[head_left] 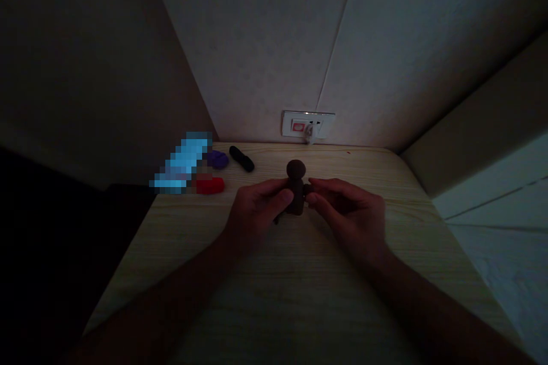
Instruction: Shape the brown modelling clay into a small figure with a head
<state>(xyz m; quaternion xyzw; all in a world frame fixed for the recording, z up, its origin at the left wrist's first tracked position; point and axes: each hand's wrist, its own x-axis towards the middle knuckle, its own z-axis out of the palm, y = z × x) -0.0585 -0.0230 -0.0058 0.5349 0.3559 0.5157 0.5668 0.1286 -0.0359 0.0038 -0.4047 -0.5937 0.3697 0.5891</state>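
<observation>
A small dark brown clay-like figure [296, 197] stands upright over the middle of the table, with a round head on a thicker body. My left hand [257, 208] grips its body from the left, thumb across the front. On the other side, the thumb and fingertips of my right hand [355, 211] pinch a small dark piece [307, 189] against the figure's side. Whether that piece is joined to the body I cannot tell. A thin dark bit [277, 219] pokes out below my left thumb.
On the wooden table [274, 296], at the back left, lie a red block [210, 185], a purple lump [218, 159] and a black elongated piece [242, 158]. Beside them is a bright blurred-out rectangle [183, 164]. A wall socket [289, 125] with a plug [311, 134] sits behind. The light is dim.
</observation>
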